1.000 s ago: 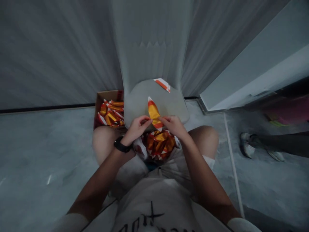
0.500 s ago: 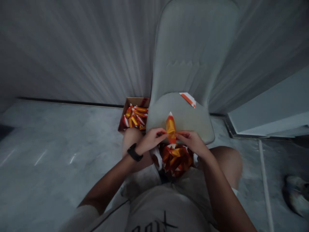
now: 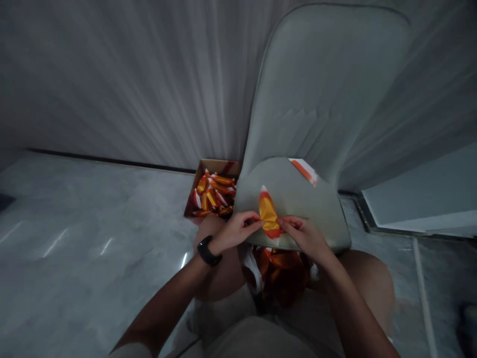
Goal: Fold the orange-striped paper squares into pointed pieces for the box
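Note:
My left hand (image 3: pixel 242 229) and my right hand (image 3: pixel 301 235) pinch the two sides of a folded joss paper ingot (image 3: pixel 268 214). The paper is shiny gold in the middle, with orange bands and white pointed ends. It is held upright above the front of a grey chair seat (image 3: pixel 257 191). Between my knees, below the hands, a white bag (image 3: pixel 254 272) contains several similar gold-and-orange papers (image 3: pixel 283 268). A flat white-and-orange strip of paper (image 3: pixel 304 171) lies towards the back of the seat.
A cardboard box (image 3: pixel 191 204) with several folded gold papers (image 3: pixel 212 191) stands on the floor left of the chair. Behind hangs a grey curtain (image 3: pixel 156 84). A white panel (image 3: pixel 421 194) is at the right. My left wrist wears a black band (image 3: pixel 208 250).
The view has shifted, so chair and box appear lower, the chair also farther right. The held paper now leans slightly and looks fuller. Both hands keep their pinch.

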The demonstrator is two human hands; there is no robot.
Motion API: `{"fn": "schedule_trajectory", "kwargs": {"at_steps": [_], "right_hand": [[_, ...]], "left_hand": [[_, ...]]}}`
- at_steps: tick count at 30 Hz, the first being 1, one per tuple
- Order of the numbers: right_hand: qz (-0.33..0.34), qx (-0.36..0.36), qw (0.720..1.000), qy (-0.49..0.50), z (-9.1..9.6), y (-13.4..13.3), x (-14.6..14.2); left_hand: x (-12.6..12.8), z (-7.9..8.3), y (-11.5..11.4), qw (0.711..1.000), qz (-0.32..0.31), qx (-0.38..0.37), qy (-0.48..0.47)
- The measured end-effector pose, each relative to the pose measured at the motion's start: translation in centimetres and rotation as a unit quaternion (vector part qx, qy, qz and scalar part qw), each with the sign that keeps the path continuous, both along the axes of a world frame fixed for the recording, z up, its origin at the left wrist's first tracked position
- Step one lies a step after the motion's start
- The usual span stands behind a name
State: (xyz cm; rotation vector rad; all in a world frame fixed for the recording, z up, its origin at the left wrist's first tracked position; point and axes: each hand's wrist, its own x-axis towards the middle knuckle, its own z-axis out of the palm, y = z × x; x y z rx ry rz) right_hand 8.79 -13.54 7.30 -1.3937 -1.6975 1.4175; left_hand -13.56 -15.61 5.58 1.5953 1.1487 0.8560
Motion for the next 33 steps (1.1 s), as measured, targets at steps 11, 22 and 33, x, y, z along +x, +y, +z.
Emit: {"fn": "schedule_trajectory", "kwargs": {"at_steps": [11,22,33], "right_hand": [[0.016,0.025,0.999,-0.018,0.2,1.0,-2.6],[0.005,0.166,0.974,-0.156,1.1,-0.2,-0.9],[0.009,0.119,0.993,-0.016,0.3,-0.9,3.5]], "left_hand": [[-2.5,2.2,-0.3,0.992,0.035,0.011,0.124],[0.3,2.4,-0.4,0.992,0.055,0.026,0.114],[4.7,2.3,0.4,0.994,0.090,0.033,0.054]]}}
